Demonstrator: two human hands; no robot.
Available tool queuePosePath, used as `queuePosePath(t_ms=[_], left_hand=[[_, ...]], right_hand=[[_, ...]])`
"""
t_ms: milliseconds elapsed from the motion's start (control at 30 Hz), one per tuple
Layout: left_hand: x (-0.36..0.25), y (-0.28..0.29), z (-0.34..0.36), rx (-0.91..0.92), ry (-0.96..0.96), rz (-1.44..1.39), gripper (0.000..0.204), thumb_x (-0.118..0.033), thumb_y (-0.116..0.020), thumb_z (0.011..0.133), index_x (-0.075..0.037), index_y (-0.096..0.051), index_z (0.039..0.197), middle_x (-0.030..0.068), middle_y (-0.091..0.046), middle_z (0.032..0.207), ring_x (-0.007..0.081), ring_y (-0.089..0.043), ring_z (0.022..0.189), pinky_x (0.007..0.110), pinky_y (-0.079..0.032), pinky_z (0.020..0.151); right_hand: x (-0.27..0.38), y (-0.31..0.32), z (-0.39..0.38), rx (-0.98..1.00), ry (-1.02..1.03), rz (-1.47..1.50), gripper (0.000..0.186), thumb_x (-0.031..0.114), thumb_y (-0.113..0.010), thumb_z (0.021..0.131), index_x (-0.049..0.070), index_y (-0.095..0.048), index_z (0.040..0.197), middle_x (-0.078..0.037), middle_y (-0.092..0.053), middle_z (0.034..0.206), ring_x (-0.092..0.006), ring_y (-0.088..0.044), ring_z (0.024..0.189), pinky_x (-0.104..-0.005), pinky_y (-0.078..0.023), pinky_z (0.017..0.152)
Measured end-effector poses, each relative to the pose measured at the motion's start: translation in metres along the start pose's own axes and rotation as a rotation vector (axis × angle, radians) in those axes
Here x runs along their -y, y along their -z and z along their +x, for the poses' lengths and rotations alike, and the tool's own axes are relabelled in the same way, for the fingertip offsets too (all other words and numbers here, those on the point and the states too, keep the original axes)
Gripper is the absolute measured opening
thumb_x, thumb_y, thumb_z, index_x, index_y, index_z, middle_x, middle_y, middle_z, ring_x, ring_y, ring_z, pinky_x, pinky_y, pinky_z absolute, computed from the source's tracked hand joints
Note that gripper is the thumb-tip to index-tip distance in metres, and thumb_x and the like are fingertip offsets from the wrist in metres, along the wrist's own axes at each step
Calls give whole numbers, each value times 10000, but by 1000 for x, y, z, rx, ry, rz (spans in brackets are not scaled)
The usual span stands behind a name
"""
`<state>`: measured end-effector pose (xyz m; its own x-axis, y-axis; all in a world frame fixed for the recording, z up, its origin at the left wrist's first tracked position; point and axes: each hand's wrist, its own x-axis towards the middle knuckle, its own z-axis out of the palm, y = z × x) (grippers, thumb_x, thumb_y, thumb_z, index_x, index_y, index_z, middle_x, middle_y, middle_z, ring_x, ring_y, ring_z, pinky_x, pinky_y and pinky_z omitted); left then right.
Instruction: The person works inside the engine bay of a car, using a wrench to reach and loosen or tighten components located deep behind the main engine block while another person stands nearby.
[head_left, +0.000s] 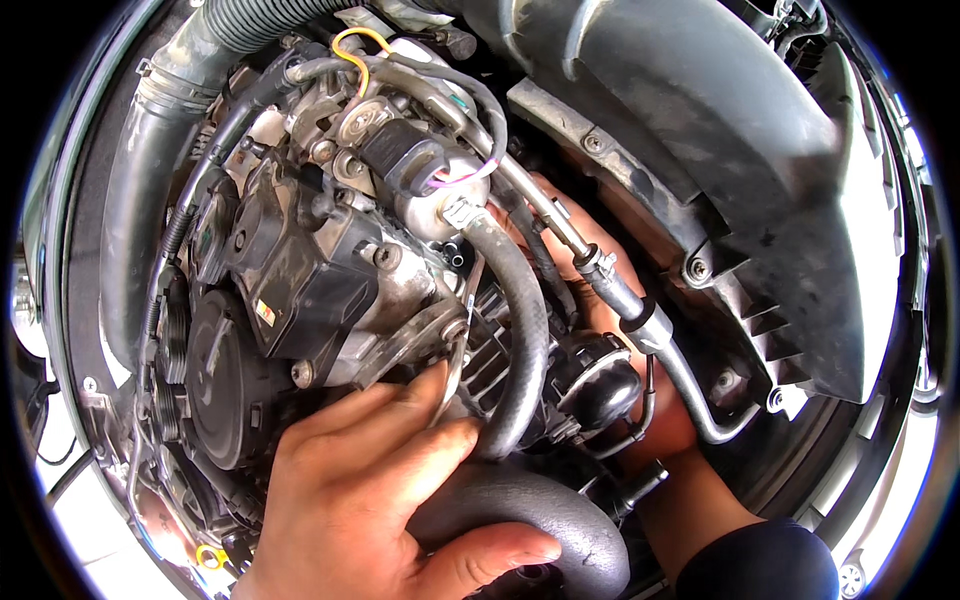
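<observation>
My left hand (345,490) lies against the front of a car engine, its fingers apart. The fingertips reach the metal bracket (415,340), and the thumb rests on a thick black hose (580,520). My right hand (602,255) reaches deep behind a curved grey rubber hose (522,320) and a metal pipe (540,205). Only the back of that hand shows; its fingers are hidden behind these parts, and so is anything in them. A round black housing (600,385) sits in front of my right wrist.
A black plastic cover (300,260) and a round black pulley cover (225,380) sit on the left. A ribbed air duct (265,20) crosses the upper left. Large black plastic trim (720,130) bounds the right side. A yellow wire (365,40) loops at the top.
</observation>
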<state>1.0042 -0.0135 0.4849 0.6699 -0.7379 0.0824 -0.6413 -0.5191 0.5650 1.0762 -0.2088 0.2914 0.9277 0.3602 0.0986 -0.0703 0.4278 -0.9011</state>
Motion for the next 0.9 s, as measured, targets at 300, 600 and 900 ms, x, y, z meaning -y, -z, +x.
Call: queuePosePath(t_ms=[300,600,900], left_hand=[[5,-1,-4,-1,-27,8,717,-569,-796,752,97,-689,994,292,-696,1065,423,-705,938,422,-561,834],[-13,7,12,87,53,14,712,-585,-790,714,91,-683,910,304,-673,1002,404,-689,803,439,-565,748],[-13,8,12,97,66,-13,706,-590,-773,737,88,-680,906,314,-667,1009,409,-690,810,446,-567,757]], right_hand=[[12,5,-4,-3,-24,-4,265,117,-736,882,23,-657,1117,-23,-695,829,-56,-618,649,-191,-504,602],[23,6,-11,-7,-43,3,273,113,-737,879,24,-653,1123,-25,-697,832,-57,-623,653,-190,-508,606],[32,9,-6,-13,-58,-8,282,109,-739,875,25,-649,1129,-27,-699,835,-58,-627,656,-189,-512,610]])
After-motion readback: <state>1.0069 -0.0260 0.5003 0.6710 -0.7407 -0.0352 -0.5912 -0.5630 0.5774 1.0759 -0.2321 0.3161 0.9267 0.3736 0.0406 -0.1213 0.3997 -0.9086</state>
